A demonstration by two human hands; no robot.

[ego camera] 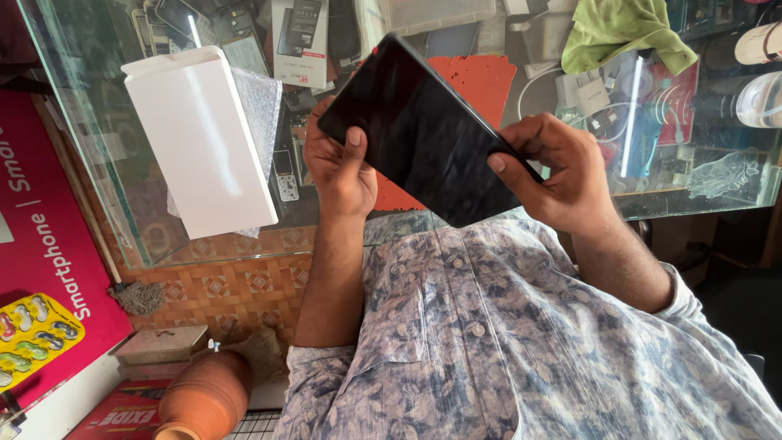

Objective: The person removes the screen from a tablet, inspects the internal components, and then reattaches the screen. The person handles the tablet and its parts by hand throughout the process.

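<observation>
I hold a black tablet (pixel 419 130) with a dark, blank screen in both hands, above the edge of a glass counter (pixel 106 171). My left hand (pixel 338 167) grips its left side, thumb on the screen. My right hand (pixel 562 171) grips its lower right corner, thumb pressed on the edge. The tablet is tilted, its far corner pointing up and away from me. My patterned blue shirt fills the lower part of the view.
A white box (pixel 204 138) lies on the counter left of the tablet, with bubble wrap (pixel 259 106) under it. A green cloth (pixel 619 28) sits at the far right. Phones and chargers fill the case below. A clay pot (pixel 204 399) stands on the floor.
</observation>
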